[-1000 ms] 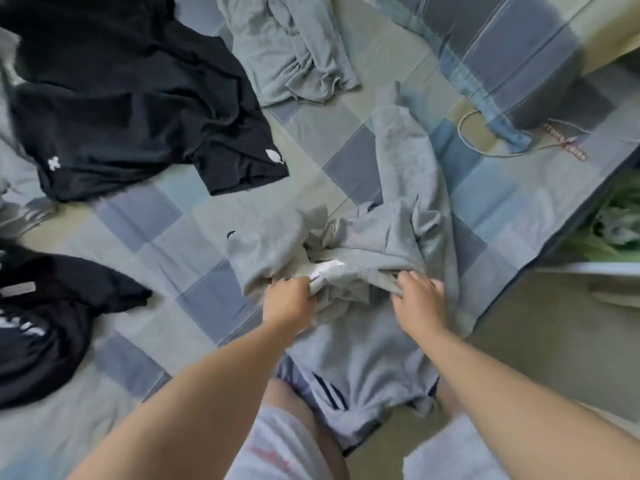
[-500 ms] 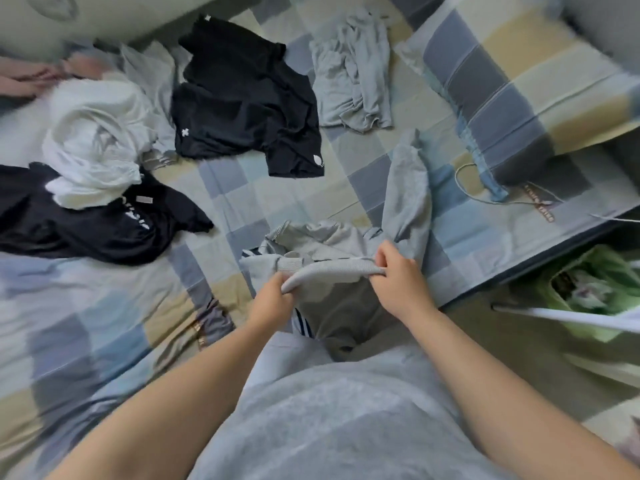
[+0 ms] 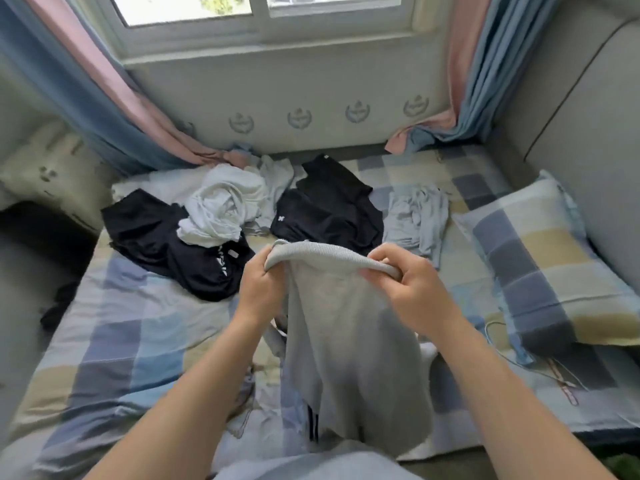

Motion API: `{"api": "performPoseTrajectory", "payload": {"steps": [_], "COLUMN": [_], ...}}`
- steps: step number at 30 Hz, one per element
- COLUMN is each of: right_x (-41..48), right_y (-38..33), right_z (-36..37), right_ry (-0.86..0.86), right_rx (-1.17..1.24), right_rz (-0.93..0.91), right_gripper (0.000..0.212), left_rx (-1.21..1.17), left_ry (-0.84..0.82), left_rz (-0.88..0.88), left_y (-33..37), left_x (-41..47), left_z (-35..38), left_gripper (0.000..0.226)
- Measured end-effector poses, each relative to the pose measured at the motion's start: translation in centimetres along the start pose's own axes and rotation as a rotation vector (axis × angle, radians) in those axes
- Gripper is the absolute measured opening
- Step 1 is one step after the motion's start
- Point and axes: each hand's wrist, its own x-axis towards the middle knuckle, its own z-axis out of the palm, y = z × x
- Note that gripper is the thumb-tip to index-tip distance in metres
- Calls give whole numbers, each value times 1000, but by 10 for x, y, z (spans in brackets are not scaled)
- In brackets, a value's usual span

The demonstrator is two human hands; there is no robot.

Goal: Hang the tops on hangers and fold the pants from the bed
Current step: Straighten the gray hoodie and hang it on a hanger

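Grey pants (image 3: 349,344) hang in front of me above the checked bed (image 3: 114,344), held up by the ribbed waistband. My left hand (image 3: 261,289) grips the waistband's left end and my right hand (image 3: 412,285) grips its right end. The legs drop toward the bed's near edge, where dark stripes show at the bottom. Further back on the bed lie a black top (image 3: 329,206), a second black garment (image 3: 166,244), a crumpled white garment (image 3: 225,206) and a light grey garment (image 3: 419,216).
A checked pillow (image 3: 547,265) lies at the right against a grey padded wall. A thin cord (image 3: 502,355) trails over the bed near it. Curtains (image 3: 104,91) hang at both sides of the window behind the bed. A dark gap runs along the bed's left side.
Both hands have lifted the grey pants off the bed by the waistband, so they now hang free. My view has risen from the bed surface to take in the window.
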Motion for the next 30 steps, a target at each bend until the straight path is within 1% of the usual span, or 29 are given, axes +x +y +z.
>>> {"api": "performPoseTrajectory", "payload": {"steps": [2,5,6,7,9,10,12,14,15,18,21,23,24,27,30], "right_x": [17,39,45,50,57,60,65,69,71,73,72,70,70,75,81], "right_y": [-41,-105,-125,-143,-173,-184,-199,-208,-210,-209,-199,-191,-187,-162,-128], "right_z": [4,14,21,29,48,59,81,100,109,131,152,164,169,189,211], "right_ry": [17,37,46,56,80,93,119,134,134,95,-39,-165,-230,-406,-495], "right_rx": [27,25,9,-17,-73,-93,-112,-118,-118,-80,10,46,29,-68,-199], "right_rz": [-90,-225,-263,-298,-358,-379,-390,-390,-395,-391,-340,-273,-242,-114,79], "right_gripper": [16,15,17,17,21,24,28,30,31,31,26,16,17,35,35], "left_rx": [-33,39,45,35,-29,-45,-5,71,83,9,-54,-131,-164,-208,-259], "left_ry": [-1,-53,-89,-146,-310,-386,-448,-394,-348,-191,-58,-39,-31,42,145], "left_rz": [59,190,231,259,295,308,356,419,423,398,403,392,389,435,486], "left_y": [27,67,81,94,112,115,114,104,99,90,91,95,98,111,126], "left_x": [13,30,32,33,30,28,23,19,18,20,24,22,20,14,15], "left_z": [-33,-81,-94,-105,-125,-133,-149,-162,-168,-187,-212,-224,-229,-242,-262], "left_gripper": [18,17,21,28,38,40,34,14,10,25,26,25,25,23,24]}}
